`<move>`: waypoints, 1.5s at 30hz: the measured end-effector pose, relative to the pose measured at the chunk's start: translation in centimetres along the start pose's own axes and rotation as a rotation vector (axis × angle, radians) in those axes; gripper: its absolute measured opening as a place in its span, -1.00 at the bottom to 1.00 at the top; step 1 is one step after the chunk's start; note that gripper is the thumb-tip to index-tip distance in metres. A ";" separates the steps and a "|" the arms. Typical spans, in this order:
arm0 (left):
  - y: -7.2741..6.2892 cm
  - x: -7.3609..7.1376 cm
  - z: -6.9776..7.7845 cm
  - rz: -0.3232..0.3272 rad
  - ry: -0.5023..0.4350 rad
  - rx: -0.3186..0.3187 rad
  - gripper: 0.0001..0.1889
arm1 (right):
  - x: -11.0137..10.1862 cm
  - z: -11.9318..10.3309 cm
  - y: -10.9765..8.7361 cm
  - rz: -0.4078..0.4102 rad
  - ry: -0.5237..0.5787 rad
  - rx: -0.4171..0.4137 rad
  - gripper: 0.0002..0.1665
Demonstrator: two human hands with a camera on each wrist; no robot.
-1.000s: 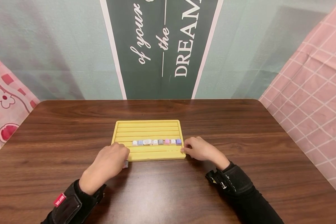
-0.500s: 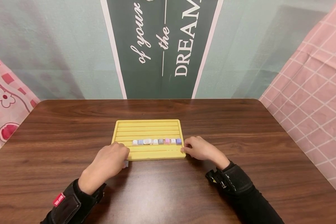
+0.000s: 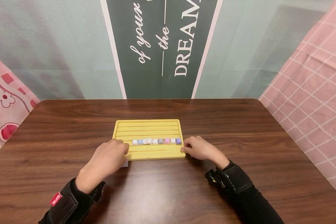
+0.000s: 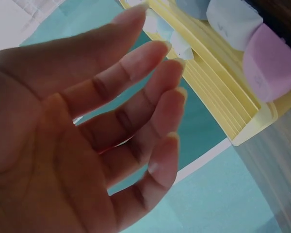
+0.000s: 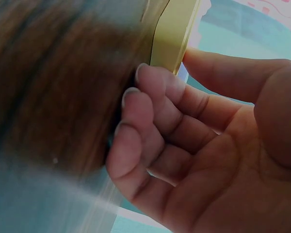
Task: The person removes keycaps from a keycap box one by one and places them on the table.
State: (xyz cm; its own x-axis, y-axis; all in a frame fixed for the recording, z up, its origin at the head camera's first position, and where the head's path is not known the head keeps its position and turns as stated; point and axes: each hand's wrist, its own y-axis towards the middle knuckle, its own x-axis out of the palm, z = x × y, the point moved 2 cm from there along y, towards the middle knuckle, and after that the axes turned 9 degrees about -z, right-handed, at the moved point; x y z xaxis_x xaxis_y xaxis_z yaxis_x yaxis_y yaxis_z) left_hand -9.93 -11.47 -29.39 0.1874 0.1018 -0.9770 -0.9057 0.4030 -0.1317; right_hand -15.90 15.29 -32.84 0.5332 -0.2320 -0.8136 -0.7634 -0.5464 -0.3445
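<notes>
A yellow ridged tray (image 3: 148, 123) lies on the table, with a row of small white, blue, grey, pink and purple keycaps (image 3: 155, 141) along one of its grooves. My left hand (image 3: 107, 157) hovers at the tray's front left corner. Its fingers are loosely bent with nothing between them in the left wrist view. Close by, a pink keycap (image 4: 270, 65), a white keycap (image 4: 234, 24) and a grey-blue keycap (image 4: 194, 7) sit outside the tray's front edge. At the tray's right front corner, my right hand (image 3: 198, 148) pinches the rim, thumb on top and fingers against the side.
The dark wooden table (image 3: 168, 193) extends around the tray on all sides. Behind it hangs a green cloth (image 3: 81, 62) with white lettering, and a pink checked cloth (image 3: 319, 93) hangs at the right.
My left hand has shifted slightly up and left, uncovering a little more of the grey keycap by the tray's front edge. The right hand and the tray stay in place.
</notes>
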 end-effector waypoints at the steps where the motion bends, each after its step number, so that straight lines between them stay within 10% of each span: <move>1: 0.1 -0.1 0.0 -0.002 -0.004 -0.009 -0.78 | 0.0 0.0 0.0 0.000 0.000 0.000 -0.70; 45: 4.1 -0.1 0.0 -0.015 -0.010 -0.071 -0.92 | 0.1 0.0 0.0 0.009 0.011 -0.008 -0.70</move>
State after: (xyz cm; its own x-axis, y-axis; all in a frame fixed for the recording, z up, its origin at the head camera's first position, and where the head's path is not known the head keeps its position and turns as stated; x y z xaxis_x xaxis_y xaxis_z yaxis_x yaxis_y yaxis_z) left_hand -13.67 -9.88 -29.80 0.2046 0.1056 -0.9731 -0.9273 0.3394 -0.1582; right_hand -15.81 15.32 -32.95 0.5301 -0.2458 -0.8115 -0.7655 -0.5503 -0.3334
